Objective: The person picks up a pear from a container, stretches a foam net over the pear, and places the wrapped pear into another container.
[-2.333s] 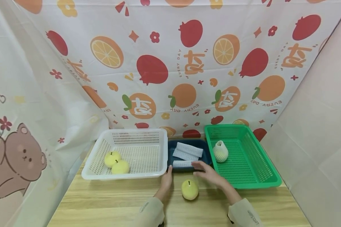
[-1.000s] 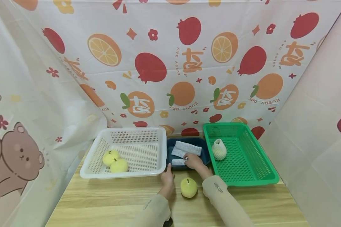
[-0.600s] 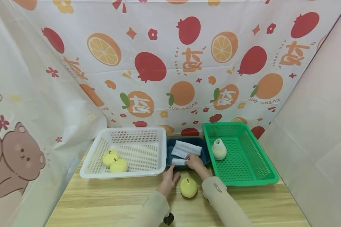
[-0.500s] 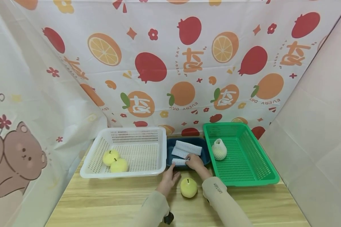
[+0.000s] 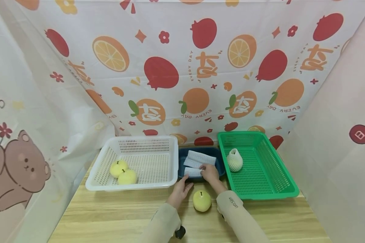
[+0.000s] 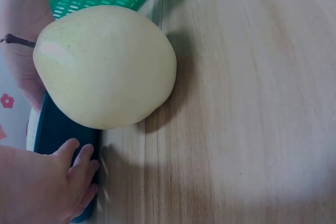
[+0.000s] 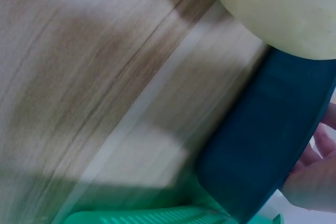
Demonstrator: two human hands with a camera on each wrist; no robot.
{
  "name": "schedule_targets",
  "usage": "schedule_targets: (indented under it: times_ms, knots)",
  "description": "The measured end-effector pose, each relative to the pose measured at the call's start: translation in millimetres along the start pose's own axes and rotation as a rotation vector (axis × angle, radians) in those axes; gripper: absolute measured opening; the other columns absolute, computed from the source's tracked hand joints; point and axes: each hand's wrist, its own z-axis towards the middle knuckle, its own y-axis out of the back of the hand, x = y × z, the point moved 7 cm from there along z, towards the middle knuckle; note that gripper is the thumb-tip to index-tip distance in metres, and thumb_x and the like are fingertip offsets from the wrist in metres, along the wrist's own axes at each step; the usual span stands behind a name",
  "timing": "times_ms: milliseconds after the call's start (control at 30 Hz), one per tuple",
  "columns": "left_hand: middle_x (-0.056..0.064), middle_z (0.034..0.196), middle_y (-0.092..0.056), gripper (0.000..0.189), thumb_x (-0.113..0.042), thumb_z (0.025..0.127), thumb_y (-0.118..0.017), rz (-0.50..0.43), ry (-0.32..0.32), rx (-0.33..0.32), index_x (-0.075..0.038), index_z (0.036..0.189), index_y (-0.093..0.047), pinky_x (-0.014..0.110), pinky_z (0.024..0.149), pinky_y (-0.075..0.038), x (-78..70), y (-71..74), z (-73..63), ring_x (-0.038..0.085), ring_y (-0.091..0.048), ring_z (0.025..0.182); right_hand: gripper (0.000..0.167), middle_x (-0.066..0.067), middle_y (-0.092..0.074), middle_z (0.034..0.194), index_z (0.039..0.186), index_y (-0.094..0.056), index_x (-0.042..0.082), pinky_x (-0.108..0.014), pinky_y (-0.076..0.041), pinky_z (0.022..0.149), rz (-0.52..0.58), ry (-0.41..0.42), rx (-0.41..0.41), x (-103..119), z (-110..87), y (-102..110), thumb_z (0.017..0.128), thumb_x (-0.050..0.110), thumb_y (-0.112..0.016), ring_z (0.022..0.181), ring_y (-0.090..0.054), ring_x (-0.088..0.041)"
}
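Note:
In the head view a dark blue tray (image 5: 182, 158) holds several white foam net sleeves. My right hand (image 5: 210, 173) reaches into it and pinches the right end of the nearest foam net sleeve (image 5: 192, 172); the other sleeves (image 5: 201, 158) lie behind. My left hand (image 5: 178, 190) is at the tray's front rim, thumb reaching over to the sleeve's left end. In the left wrist view its fingers (image 6: 81, 177) lie loosely along the tray's outer wall. A yellow pear (image 5: 202, 201), stem up, stands on the table between my forearms.
A white basket (image 5: 167, 186) with two pears (image 5: 127, 177) stands to the left of the tray. On the right, a green basket (image 5: 261, 195) contains one pear wrapped in a foam net (image 5: 235, 160). Fruit-printed cloth (image 5: 197, 101) hangs behind, over the wooden table (image 5: 115, 216).
My right hand has moved left into the tray and taken hold of the front sleeve, which now looks wider. The left thumb has come over the rim to it. The pear stands in place.

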Motion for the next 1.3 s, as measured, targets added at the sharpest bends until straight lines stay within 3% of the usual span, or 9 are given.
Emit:
schedule_targets:
  times_ms: [133, 367, 467, 633, 700, 767, 900, 1033, 1300]
  knots:
    - [0.034, 0.132, -0.029, 0.078, -0.016, 0.082, -0.071, -0.005, -0.001, 0.015, 0.007, 0.140, -0.024, 0.039, 0.083, -0.048, -10.0, -8.5, -15.3, 0.041, -0.054, 0.099, 0.012, -0.003, -0.067, 0.087, 0.086, -0.070, 0.012, -0.037, -0.049, 0.066, 0.075, 0.013, -0.091, 2.4, -0.5, 8.3, 0.078, 0.005, -0.066, 0.080, -0.061, -0.022]
    - [0.034, 0.140, -0.015, 0.062, -0.008, 0.095, -0.049, 0.056, 0.028, -0.068, 0.007, 0.143, -0.012, 0.041, 0.098, -0.035, -60.2, -72.9, -126.7, 0.046, -0.030, 0.123, 0.014, -0.006, -0.068, 0.093, 0.092, -0.071, 0.009, -0.039, -0.050, 0.072, 0.270, 0.039, -0.226, 6.0, -3.7, 21.3, 0.079, 0.007, -0.068, 0.087, -0.062, -0.024]
    - [0.038, 0.136, -0.020, 0.060, -0.011, 0.095, -0.049, 0.036, 0.039, -0.043, 0.009, 0.142, -0.015, 0.041, 0.097, -0.035, -58.2, -70.0, -126.9, 0.046, -0.033, 0.122, 0.014, -0.008, -0.068, 0.092, 0.093, -0.070, 0.006, -0.040, -0.049, 0.074, 0.355, 0.081, -0.263, 8.4, -8.4, 26.7, 0.079, 0.004, -0.068, 0.088, -0.062, -0.025]
    - [0.043, 0.115, -0.041, 0.065, -0.021, 0.087, -0.064, -0.022, 0.067, 0.142, 0.014, 0.131, -0.032, 0.040, 0.087, -0.045, -32.6, -38.7, -80.7, 0.044, -0.051, 0.105, 0.013, -0.009, -0.067, 0.091, 0.094, -0.069, 0.003, -0.039, -0.049, 0.072, 0.490, 0.110, -0.260, 12.2, -17.5, 34.4, 0.081, 0.003, -0.067, 0.084, -0.061, -0.024]
    - [0.039, 0.114, -0.045, 0.060, -0.023, 0.089, -0.061, 0.031, 0.085, 0.136, 0.015, 0.128, -0.034, 0.037, 0.087, -0.046, -36.8, -45.2, -92.3, 0.039, -0.053, 0.104, 0.014, -0.009, -0.067, 0.091, 0.095, -0.069, 0.003, -0.037, -0.050, 0.071, 0.558, 0.093, -0.239, 12.9, -20.7, 37.0, 0.082, 0.003, -0.066, 0.084, -0.061, -0.024]
    - [0.030, 0.114, -0.051, 0.052, -0.022, 0.093, -0.055, 0.128, 0.111, 0.059, 0.014, 0.127, -0.037, 0.031, 0.089, -0.045, -52.0, -62.0, -125.8, 0.031, -0.056, 0.102, 0.015, -0.009, -0.066, 0.092, 0.097, -0.069, 0.002, -0.035, -0.050, 0.071, 0.637, 0.069, -0.215, 13.7, -24.1, 40.1, 0.082, 0.004, -0.066, 0.084, -0.060, -0.023]
    - [0.012, 0.091, -0.061, 0.024, -0.018, 0.094, -0.053, 0.213, 0.150, 0.093, 0.006, 0.101, -0.056, 0.017, 0.075, -0.046, -77.5, -88.0, -173.4, 0.013, -0.057, 0.079, 0.018, -0.013, -0.065, 0.097, 0.101, -0.066, -0.002, -0.032, -0.048, 0.075, 0.780, 0.051, -0.168, 23.4, -36.1, 52.7, 0.084, 0.003, -0.065, 0.090, -0.059, -0.024]
    - [0.009, 0.088, -0.060, 0.027, -0.019, 0.096, -0.050, 0.238, 0.149, 0.204, 0.007, 0.103, -0.054, 0.015, 0.070, -0.046, -81.6, -100.6, -182.4, 0.009, -0.056, 0.076, 0.022, -0.016, -0.063, 0.103, 0.106, -0.062, -0.006, -0.036, -0.046, 0.083, 0.853, 0.069, -0.122, 36.0, -47.5, 62.8, 0.086, 0.005, -0.063, 0.097, -0.057, -0.027]
    - [0.022, 0.117, -0.048, 0.067, -0.039, 0.100, -0.033, 0.295, 0.141, 0.421, 0.018, 0.133, -0.021, 0.032, 0.096, -0.039, -80.9, -121.7, -194.0, 0.023, -0.051, 0.104, 0.026, -0.011, -0.062, 0.104, 0.109, -0.058, -0.002, -0.035, -0.045, 0.086, 0.962, 0.080, -0.026, 42.4, -60.7, 56.7, 0.087, 0.011, -0.064, 0.099, -0.056, -0.022]
